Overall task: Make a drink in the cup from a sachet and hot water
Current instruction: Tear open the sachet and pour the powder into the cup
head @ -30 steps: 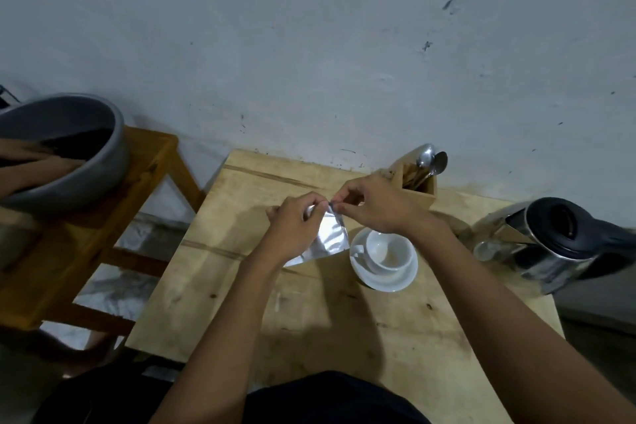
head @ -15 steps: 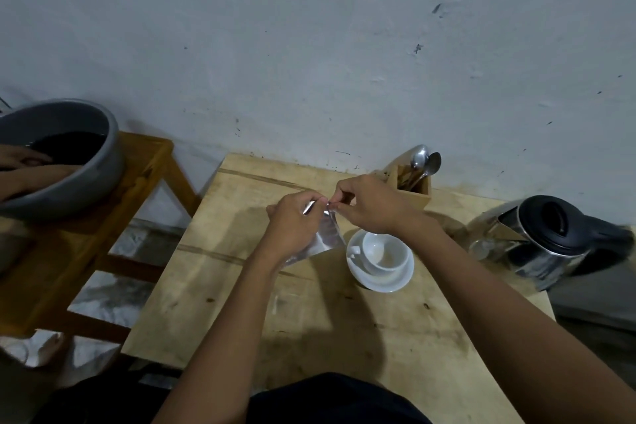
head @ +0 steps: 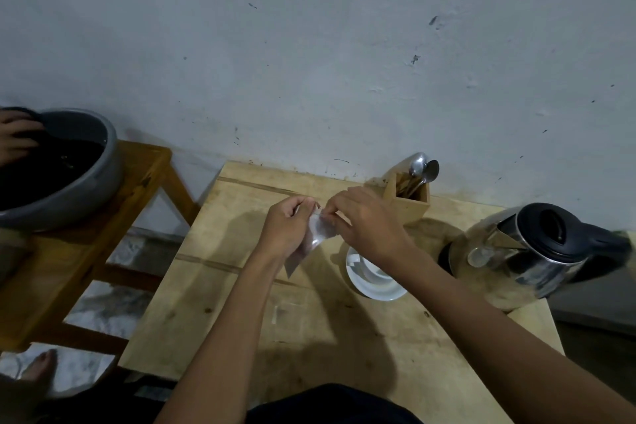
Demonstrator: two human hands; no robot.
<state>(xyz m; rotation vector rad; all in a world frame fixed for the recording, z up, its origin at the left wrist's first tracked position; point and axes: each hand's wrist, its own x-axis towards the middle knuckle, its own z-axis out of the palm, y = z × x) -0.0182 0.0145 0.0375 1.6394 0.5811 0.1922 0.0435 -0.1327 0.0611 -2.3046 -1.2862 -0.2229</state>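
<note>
Above the wooden table (head: 241, 303), a silver sachet (head: 318, 234) is held by both hands.

The top edge of the sachet is pinched by the left hand (head: 287, 231) and the right hand (head: 370, 224), whose fingers are closed on it, and the rest of the sachet hangs down just to the left of the white cup (head: 377, 272). The cup is placed on a white saucer (head: 375, 289) and is partly covered by the right wrist. Behind the cup, a wooden holder (head: 411, 198) with spoons (head: 423, 167) is seen near the wall. To the right of the cup, a steel kettle (head: 537, 251) with a black lid is standing. Well to the left of the cup, a grey basin (head: 86, 182) is set on a wooden stool (head: 113, 217).
</note>
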